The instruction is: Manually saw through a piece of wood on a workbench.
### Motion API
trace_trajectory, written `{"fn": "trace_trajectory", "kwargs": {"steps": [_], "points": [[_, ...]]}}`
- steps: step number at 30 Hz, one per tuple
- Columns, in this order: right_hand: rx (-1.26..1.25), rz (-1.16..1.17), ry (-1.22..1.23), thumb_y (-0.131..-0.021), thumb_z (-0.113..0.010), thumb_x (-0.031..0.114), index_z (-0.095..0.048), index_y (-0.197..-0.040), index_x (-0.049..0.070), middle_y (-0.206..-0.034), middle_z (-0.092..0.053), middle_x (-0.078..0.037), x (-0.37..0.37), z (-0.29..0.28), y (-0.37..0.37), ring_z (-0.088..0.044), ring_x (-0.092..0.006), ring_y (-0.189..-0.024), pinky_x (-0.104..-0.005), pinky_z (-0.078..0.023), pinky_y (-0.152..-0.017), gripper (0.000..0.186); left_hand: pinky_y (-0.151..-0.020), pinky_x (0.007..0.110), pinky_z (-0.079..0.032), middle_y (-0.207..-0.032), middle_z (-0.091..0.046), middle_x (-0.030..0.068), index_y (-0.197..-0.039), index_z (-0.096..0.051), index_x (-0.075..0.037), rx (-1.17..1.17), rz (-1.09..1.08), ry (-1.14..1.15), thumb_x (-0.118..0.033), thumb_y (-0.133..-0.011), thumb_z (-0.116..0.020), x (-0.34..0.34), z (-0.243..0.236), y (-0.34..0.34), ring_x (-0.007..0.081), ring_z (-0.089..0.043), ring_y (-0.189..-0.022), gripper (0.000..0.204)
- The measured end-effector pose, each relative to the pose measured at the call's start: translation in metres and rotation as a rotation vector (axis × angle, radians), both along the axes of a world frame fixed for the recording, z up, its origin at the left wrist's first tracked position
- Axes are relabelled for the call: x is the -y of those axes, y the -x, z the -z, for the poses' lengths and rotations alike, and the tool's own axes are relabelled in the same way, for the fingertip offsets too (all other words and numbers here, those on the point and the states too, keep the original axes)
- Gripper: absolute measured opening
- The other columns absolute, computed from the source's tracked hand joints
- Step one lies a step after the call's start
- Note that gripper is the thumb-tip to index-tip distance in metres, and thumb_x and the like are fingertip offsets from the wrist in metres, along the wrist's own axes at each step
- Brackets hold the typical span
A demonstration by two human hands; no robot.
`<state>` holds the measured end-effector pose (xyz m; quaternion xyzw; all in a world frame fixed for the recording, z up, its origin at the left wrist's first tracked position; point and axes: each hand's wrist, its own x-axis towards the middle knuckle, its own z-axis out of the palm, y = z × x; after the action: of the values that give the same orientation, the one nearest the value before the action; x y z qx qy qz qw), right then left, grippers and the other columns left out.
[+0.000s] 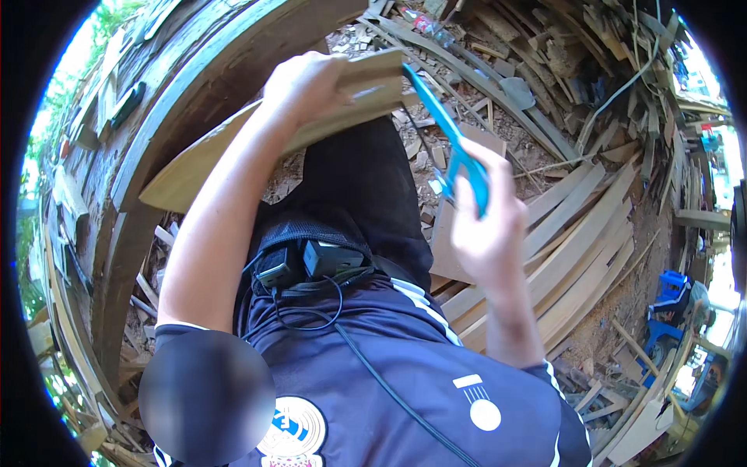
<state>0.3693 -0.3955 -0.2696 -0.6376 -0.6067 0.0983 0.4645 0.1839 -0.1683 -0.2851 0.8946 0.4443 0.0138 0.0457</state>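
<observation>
My left hand (310, 84) is closed over the upper edge of a long wooden board (206, 159), which tapers to a rounded point at its left end. The board lies slantwise across my leg, its right end the higher one. In my right hand (489, 210) is a blue-framed hacksaw (440, 113), fingers wrapped round its grip. The far tip of the frame is beside the board's right end. A thin dark line beneath the frame looks like the blade; whether it touches the wood I cannot tell.
A big curved timber (140, 148) arches along the left. Stacked wooden strips (580, 257) lie to the right, with heaped offcuts (545, 54) beyond. Wood scraps cover the ground. A blue plastic stool (661, 331) stands at the far right. A cable (373, 366) runs over my shirt.
</observation>
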Motion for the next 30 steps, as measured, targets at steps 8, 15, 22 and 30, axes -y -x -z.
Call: {"fn": "trace_trajectory", "kwargs": {"steps": [8, 15, 22, 30], "points": [[0.035, -0.08, -0.088, -0.092, -0.06, -0.001, -0.05, -0.134, 0.008, -0.078, -0.068, -0.022, -0.002, -0.004, 0.008, -0.068, -0.043, -0.075, -0.0523, -0.052, -0.063, 0.045, -0.085, 0.05, -0.054, -0.099, -0.071, 0.0211, -0.114, -0.067, -0.004, 0.012, -0.019, -0.051, -0.043, -0.075, -0.082, 0.006, -0.001, 0.011, 0.0414, -0.067, -0.098, 0.057], [0.055, 0.012, 0.176, -0.097, -0.055, 0.007, -0.052, -0.126, 0.005, -0.085, -0.069, -0.025, -0.067, 0.029, 0.004, -0.07, -0.0427, -0.077, -0.0524, -0.055, -0.066, 0.03, -0.086, 0.05, -0.054, -0.1, -0.072, 0.0203, -0.107, -0.067, -0.005, 0.028, -0.011, -0.017, -0.043, -0.077, -0.081, 0.012, 0.001, -0.003, 0.0396, -0.068, -0.099, 0.051], [-0.007, 0.003, 0.202, -0.096, -0.056, 0.009, -0.048, -0.127, 0.006, -0.078, -0.067, -0.026, -0.085, 0.051, -0.006, -0.067, -0.0446, -0.073, -0.0558, -0.051, -0.061, 0.032, -0.087, 0.048, -0.054, -0.1, -0.071, 0.0203, -0.115, -0.066, -0.002, 0.014, -0.01, 0.005, -0.045, -0.073, -0.083, 0.017, -0.001, 0.002, 0.0386, -0.068, -0.098, 0.062], [-0.011, 0.029, 0.186, -0.097, -0.057, 0.006, -0.047, -0.131, 0.006, -0.091, -0.068, -0.027, -0.077, 0.065, -0.005, -0.067, -0.0441, -0.076, -0.0523, -0.052, -0.062, 0.036, -0.081, 0.05, -0.054, -0.095, -0.072, 0.0207, -0.103, -0.066, -0.005, -0.01, 0.059, 0.021, -0.045, -0.075, -0.081, 0.033, 0.002, -0.001, 0.0409, -0.069, -0.091, 0.051]]}}
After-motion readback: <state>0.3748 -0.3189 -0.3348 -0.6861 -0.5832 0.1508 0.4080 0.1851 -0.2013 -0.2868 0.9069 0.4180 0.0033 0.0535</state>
